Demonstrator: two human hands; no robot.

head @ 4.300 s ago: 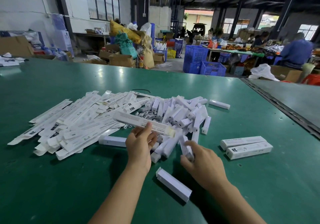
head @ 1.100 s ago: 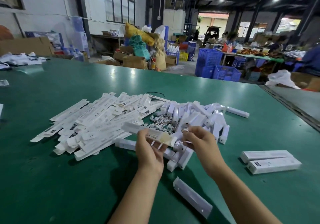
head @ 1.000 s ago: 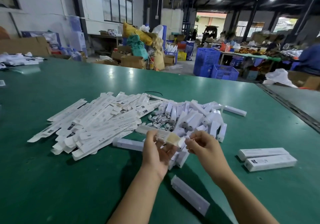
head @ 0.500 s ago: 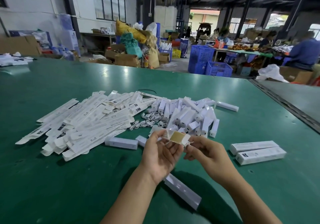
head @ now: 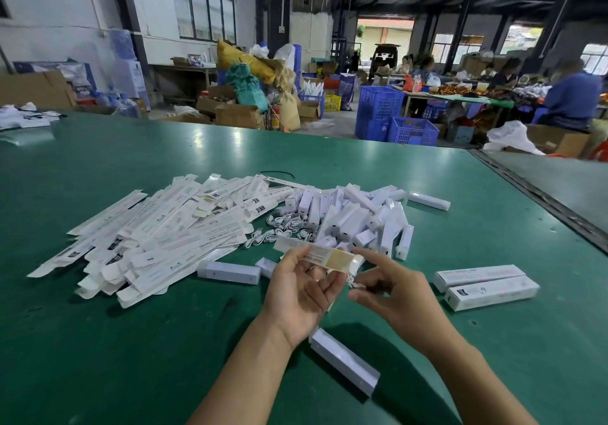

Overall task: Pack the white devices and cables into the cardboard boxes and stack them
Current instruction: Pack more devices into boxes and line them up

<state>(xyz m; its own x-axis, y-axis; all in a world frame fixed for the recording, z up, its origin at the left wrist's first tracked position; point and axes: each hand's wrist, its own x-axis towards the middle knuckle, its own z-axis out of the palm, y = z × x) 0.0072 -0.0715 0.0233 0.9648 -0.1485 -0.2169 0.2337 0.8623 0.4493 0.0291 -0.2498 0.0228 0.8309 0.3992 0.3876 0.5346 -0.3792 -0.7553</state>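
My left hand (head: 302,288) holds a long white cardboard box (head: 324,255) with its open end toward the right. My right hand (head: 388,289) pinches a small coiled white cable (head: 351,281) just below that open end. Behind the hands lie a heap of flat unfolded boxes (head: 158,230), a heap of white devices (head: 358,220) and loose white cables (head: 283,227). Two closed boxes (head: 483,281) lie side by side to the right. One white device (head: 345,360) lies below my left wrist, another (head: 228,271) to the left of my left hand.
The green table (head: 98,342) ends at a metal strip (head: 543,197) on the right. A single device (head: 427,200) lies apart behind the heap. Beyond the table stand blue crates (head: 394,122), cardboard cartons and seated people at another table.
My hands have drawn the box out of the pile toward me. My right hand has picked a coiled cable from the pile and brought it to the box's open end.
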